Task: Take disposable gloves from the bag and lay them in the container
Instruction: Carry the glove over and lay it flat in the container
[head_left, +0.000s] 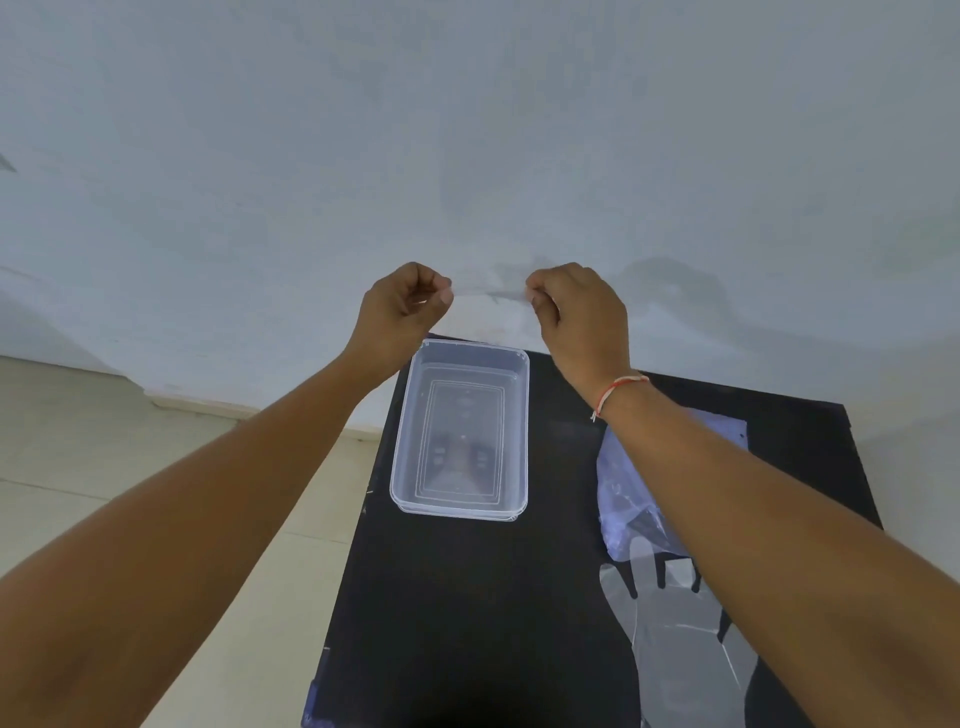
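My left hand (410, 304) and my right hand (576, 317) are raised above the far end of the table, each pinched shut on an edge of a clear disposable glove (491, 297). The glove shows only as a faint, thin film stretched between them against the wall. Below the hands a clear rectangular plastic container (401, 467) stands on the black table (467, 597); nothing shows inside it. To the right, partly under my right forearm, lies the bluish clear plastic bag (621, 499). A second clear glove (680, 654) lies flat on the table in front of the bag.
The table stands against a pale blue-grey wall (467, 130). Beige tiled floor (78, 467) lies to the left of the table. A red-and-white thread band (615, 389) circles my right wrist.
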